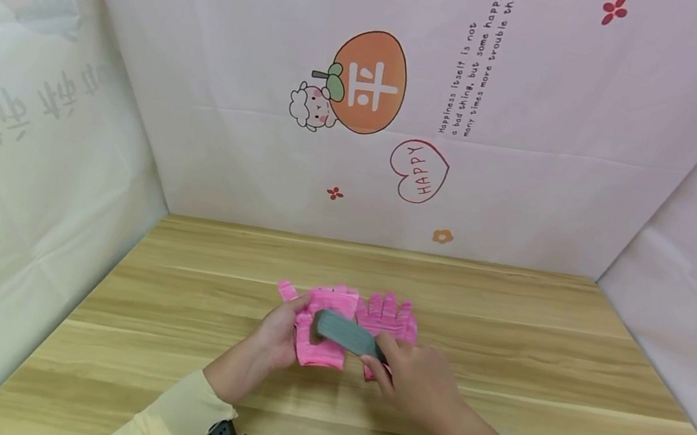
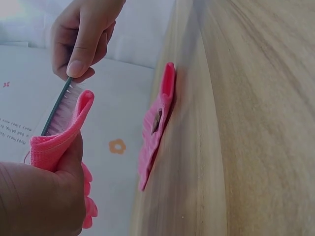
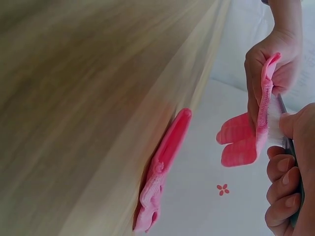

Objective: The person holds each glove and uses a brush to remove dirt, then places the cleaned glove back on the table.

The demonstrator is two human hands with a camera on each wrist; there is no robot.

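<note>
1. We look down at a wood-grain table [image 1: 508, 324], with a white printed backdrop [image 1: 235, 118] rising at 12 o'clock. Two pink knit gloves and a brush are gathered near the middle, at 6 o'clock in the head view.

2. Our left hand [image 1: 277, 331], at 8 o'clock from the held glove [image 1: 336, 302], is closed on that glove's side edge, thumb on the near face and fingers behind. Both wrist views show this glove lifted clear of the table, its cuff towards us and its fingers pointing away.

3. Our right hand [image 1: 421, 382], at 4 o'clock from the held glove, is curled firmly round the handle of the grey-green brush [image 1: 347, 334], thumb laid along it. The brush head points to about 10 o'clock, and its pale bristles [image 2: 64, 110] touch the glove's face.

4. The second glove [image 1: 384, 317] lies on the table at 3 o'clock from the first, fingers towards 12. In the left wrist view it bears a small brown patch [image 2: 156, 121]; we cannot tell whether that is dirt or print.

5. We judge the step in hand to be brushing the lifted glove. The next move seems to call for short strokes from the right hand while the left holds the fabric taut, lest it fold under the bristles.
</note>
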